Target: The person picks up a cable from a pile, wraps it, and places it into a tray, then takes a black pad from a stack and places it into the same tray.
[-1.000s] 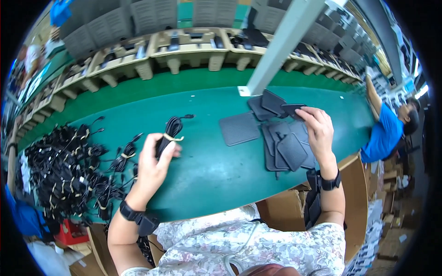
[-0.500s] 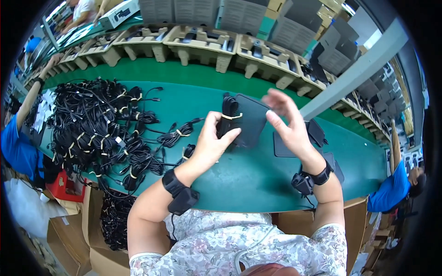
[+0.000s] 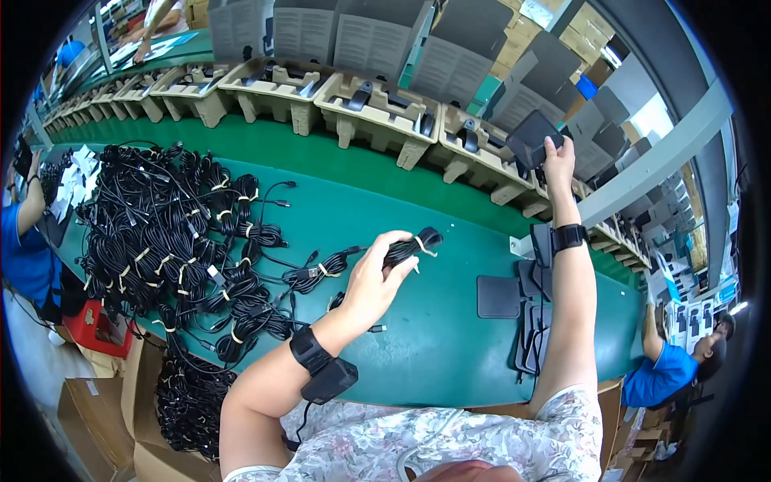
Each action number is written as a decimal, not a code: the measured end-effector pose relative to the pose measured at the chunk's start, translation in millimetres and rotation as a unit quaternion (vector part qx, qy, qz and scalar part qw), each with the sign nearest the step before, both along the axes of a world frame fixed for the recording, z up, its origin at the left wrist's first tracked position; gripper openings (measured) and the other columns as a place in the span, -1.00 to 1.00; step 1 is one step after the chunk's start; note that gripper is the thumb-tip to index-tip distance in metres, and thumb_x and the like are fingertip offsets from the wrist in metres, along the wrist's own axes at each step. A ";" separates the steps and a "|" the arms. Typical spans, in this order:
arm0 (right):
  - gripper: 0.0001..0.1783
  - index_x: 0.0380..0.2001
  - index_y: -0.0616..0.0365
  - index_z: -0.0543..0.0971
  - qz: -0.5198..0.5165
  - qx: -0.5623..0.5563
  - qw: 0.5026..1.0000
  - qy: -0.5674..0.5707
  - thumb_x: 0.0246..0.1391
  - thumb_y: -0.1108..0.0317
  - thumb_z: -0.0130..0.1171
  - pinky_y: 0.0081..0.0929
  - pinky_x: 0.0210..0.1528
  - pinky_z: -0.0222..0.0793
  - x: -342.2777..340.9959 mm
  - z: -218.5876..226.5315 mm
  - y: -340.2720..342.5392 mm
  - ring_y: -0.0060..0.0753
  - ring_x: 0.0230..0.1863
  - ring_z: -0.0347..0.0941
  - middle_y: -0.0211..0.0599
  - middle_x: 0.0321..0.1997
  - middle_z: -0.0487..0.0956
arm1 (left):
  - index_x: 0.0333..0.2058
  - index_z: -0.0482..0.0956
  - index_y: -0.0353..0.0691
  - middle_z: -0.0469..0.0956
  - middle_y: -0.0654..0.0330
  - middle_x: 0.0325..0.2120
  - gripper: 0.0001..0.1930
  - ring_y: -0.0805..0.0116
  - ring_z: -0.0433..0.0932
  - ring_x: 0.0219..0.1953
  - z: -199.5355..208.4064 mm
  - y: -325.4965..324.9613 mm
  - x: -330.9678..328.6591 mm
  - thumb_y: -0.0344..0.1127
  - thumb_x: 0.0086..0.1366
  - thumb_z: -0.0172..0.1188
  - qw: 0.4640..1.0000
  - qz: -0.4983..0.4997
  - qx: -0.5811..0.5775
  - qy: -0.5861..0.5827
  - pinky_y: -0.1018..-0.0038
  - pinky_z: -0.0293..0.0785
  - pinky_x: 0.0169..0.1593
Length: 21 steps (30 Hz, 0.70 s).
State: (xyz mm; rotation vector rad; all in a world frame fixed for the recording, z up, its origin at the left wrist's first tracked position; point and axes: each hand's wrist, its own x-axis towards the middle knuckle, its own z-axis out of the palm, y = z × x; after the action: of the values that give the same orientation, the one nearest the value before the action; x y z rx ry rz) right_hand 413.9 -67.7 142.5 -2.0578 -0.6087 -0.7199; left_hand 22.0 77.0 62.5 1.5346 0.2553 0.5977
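Observation:
My left hand (image 3: 376, 275) is closed around a coiled black cable (image 3: 424, 241) bound with a pale tie, held above the green table (image 3: 418, 337). Out at the far right, my right hand (image 3: 560, 165) grips the edge of a flat black square pad (image 3: 532, 136). That pad is over the row of moulded trays, in front of the grey box lids. To the left of my left hand lies a large heap of black tied cables (image 3: 169, 233). Several more dark pads (image 3: 498, 297) lie on the table beside my right forearm.
Tan moulded trays (image 3: 341, 104) with black parts run along a green belt (image 3: 321, 149) behind the table. A pale metal post (image 3: 642, 169) slants across the right side. A carton of cables (image 3: 144, 394) stands lower left. Co-workers in blue (image 3: 666, 373) are at both sides.
My right hand has carried the pad away from the cable, out to the far right over the trays. The coiled cable stays in my left hand. The view has shifted slightly.

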 end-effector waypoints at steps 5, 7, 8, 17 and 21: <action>-0.51 0.01 0.28 0.32 0.045 -0.005 0.990 0.137 0.08 0.21 0.09 -0.58 -0.48 0.22 3.0 5.7 28.8 -0.60 -0.53 0.26 -0.42 -0.55 0.35 | -0.07 0.24 -0.23 0.40 0.22 -0.27 -0.68 0.55 0.40 -0.23 -5.8 5.0 -2.6 -0.42 0.22 0.08 0.999 -0.002 -0.015 0.029 0.62 0.35 -0.17; -0.49 0.03 0.28 0.31 0.045 -0.003 0.980 0.193 0.08 0.21 0.09 -0.56 -0.44 0.25 1.3 10.3 33.6 -0.58 -0.50 0.28 -0.40 -0.53 0.36 | -0.07 0.23 -0.23 0.40 0.22 -0.26 -0.67 0.56 0.39 -0.22 -6.6 5.1 -3.3 -0.43 0.21 0.09 0.999 -0.004 -0.047 0.026 0.62 0.35 -0.16; -0.48 0.04 0.29 0.30 0.071 -0.032 0.979 0.189 0.08 0.20 0.10 -0.54 -0.40 0.26 7.6 9.3 35.4 -0.55 -0.46 0.31 -0.37 -0.50 0.38 | -0.07 0.23 -0.23 0.41 0.22 -0.25 -0.66 0.56 0.39 -0.21 -6.6 5.4 -2.8 -0.43 0.21 0.10 0.998 -0.005 -0.063 0.025 0.62 0.35 -0.16; -0.63 -0.12 0.22 0.47 0.002 -0.277 0.957 -0.087 0.02 0.26 0.12 -0.41 -0.19 0.31 -10.3 -15.4 27.3 -0.29 -0.28 0.43 -0.18 -0.31 0.52 | -0.15 0.31 -0.27 0.47 0.21 -0.39 -0.70 0.57 0.45 -0.41 -2.9 6.3 0.4 -0.41 0.16 0.16 0.998 0.033 -0.053 -0.004 0.63 0.41 -0.34; -0.70 -0.18 0.16 0.51 0.280 -0.170 0.944 -0.038 -0.02 0.32 0.13 -0.36 -0.17 0.31 -108.2 -6.9 44.6 -0.22 -0.23 0.40 -0.20 -0.33 0.49 | -0.16 0.32 -0.28 0.47 0.20 -0.36 -0.69 0.56 0.46 -0.37 -3.7 4.7 2.1 -0.44 0.13 0.18 0.998 0.037 -0.050 -0.025 0.63 0.42 -0.31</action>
State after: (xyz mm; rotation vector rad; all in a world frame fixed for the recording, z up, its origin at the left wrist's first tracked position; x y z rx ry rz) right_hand 305.7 -23.0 135.6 -2.0116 -1.3734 -0.3718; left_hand 24.1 81.7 58.8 1.4173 0.3006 0.6703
